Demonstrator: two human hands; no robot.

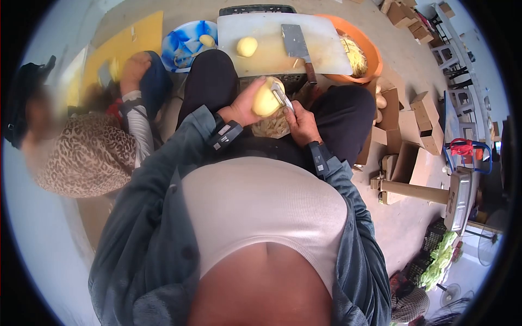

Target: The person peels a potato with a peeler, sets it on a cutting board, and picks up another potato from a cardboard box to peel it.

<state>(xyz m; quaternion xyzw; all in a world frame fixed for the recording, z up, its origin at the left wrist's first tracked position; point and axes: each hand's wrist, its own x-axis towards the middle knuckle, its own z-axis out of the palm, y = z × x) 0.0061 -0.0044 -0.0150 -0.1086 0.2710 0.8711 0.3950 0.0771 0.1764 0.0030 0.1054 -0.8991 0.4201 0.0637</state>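
Note:
A pale yellow peeled potato (pixel 265 102) rests in my left hand (pixel 244 104), whose fingers curl round its left side. My right hand (pixel 303 125) grips a vegetable peeler (pixel 281 96), and the blade end lies against the potato's right side. Below the potato, between my knees, peelings (pixel 272 126) fill a container whose rim is mostly hidden. Beyond my hands lies a white cutting board (pixel 266 32). On it are another peeled potato (pixel 247 46) and a cleaver (pixel 294 41), its handle reaching over the near edge.
An orange basin (pixel 374 54) with potato shreds (pixel 353 57) stands right of the board. A blue-and-white bowl (pixel 174 48) is on its left. A co-worker in leopard print (pixel 92 155) sits at left by a yellow board (pixel 147 41). Cardboard boxes (pixel 408 157) lie to the right.

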